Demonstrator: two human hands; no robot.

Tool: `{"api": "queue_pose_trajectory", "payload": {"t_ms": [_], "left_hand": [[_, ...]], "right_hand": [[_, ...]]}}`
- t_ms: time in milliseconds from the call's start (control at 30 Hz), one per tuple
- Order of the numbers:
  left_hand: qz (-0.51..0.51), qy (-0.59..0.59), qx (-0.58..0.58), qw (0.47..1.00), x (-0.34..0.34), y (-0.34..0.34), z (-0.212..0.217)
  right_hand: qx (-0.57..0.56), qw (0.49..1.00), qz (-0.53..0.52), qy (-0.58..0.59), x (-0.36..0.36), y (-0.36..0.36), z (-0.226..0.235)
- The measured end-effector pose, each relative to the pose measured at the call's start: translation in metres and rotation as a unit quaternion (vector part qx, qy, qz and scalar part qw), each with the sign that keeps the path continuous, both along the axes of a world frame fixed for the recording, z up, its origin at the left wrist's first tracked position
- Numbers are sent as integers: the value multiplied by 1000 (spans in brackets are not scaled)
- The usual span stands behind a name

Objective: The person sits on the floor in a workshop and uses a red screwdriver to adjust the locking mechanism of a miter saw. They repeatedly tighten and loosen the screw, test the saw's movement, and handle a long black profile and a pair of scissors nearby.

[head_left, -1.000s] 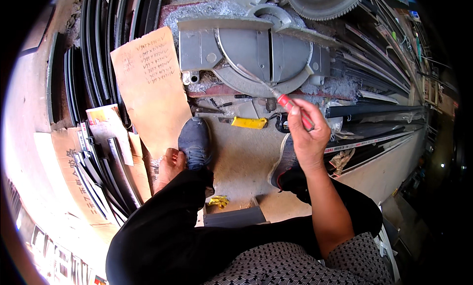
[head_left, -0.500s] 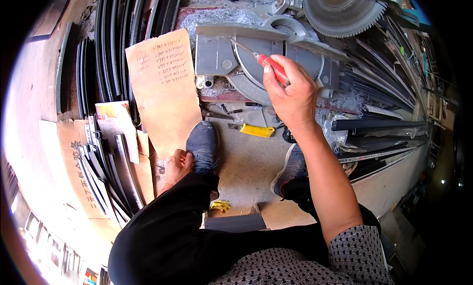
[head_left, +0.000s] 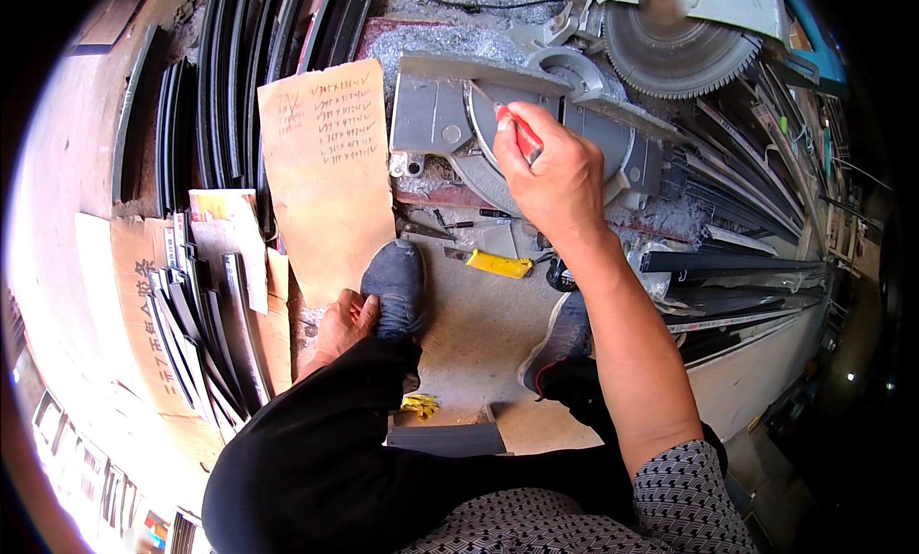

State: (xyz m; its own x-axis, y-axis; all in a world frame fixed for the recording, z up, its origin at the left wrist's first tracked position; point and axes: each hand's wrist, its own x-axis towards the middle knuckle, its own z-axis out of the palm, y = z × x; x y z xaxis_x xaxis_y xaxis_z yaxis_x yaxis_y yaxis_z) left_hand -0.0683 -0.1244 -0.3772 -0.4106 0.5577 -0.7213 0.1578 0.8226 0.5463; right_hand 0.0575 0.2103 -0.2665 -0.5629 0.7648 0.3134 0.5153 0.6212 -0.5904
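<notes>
Red-handled tool (head_left: 523, 135), held in the right hand, is above the base of the mitre saw (head_left: 421, 109), the bulkiest item near the hands. The saw's toothed round blade (head_left: 684, 61) stands raised over the far side, and metal shavings (head_left: 421, 45) lie behind the fence. Long dark profiles (head_left: 225, 85) are bunched at upper left, bending with the lens; more dark lengths (head_left: 737, 263) lie at the right. A brown cardboard sheet (head_left: 325, 209) with handwritten lines lies flat just left of the saw, its lower right edge overlapped by the left shoe (head_left: 394, 286). The right hand (head_left: 560, 176) has its grip closed around the tool's handle, thumb and fingers pressed on it; the thin metal shaft points away to upper left, its tip near the fence, though contact with the plate cannot be told. The left hand (head_left: 347, 324) is down beside the shoe, near the sheet's lower edge, fingers curled; whether its grip has hold of anything cannot be told. Between the shoes and the saw lie a yellow-handled knife (head_left: 500, 264) and, near its right end, a round black object (head_left: 561, 275).
</notes>
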Motion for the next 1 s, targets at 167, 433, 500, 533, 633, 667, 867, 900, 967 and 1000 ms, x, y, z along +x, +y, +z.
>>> {"api": "queue_pose_trajectory", "payload": {"t_ms": [167, 433, 500, 533, 633, 667, 867, 900, 967, 1000], "left_hand": [[-15, 21, 1, 1000, 0, -4, -7], [-15, 27, -7, 1000, 1, -1, -7], [-12, 18, -3, 1000, 1, -2, -10], [-14, 20, -4, 1000, 1, -3, -10], [-15, 26, 0, 1000, 1, -5, -11], [-12, 26, 4, 1000, 1, -5, -12], [-19, 24, -1, 1000, 1, 2, -10], [-19, 26, 0, 999, 0, 2, -9], [-20, 26, -15, 999, 2, -1, -6], [-19, 28, -19, 999, 1, 0, -6]], "right_hand": [[-14, 999, 16, -40, 2, 0, 6], [-8, 1000, -6, -14, -2, 5, 4], [3, 1000, 8, -21, -4, 6, 2], [-15, 999, 12, -33, -2, 4, 4], [-45, 998, 20, -42, 5, -6, 15], [-42, 999, 17, -27, 5, -7, 18], [6, 1000, 15, -7, -2, 6, 2], [10, 1000, 18, 1, -3, 7, 0], [-34, 999, 24, -35, 5, -4, 3], [-53, 997, 28, -51, 7, -7, 7]]}}
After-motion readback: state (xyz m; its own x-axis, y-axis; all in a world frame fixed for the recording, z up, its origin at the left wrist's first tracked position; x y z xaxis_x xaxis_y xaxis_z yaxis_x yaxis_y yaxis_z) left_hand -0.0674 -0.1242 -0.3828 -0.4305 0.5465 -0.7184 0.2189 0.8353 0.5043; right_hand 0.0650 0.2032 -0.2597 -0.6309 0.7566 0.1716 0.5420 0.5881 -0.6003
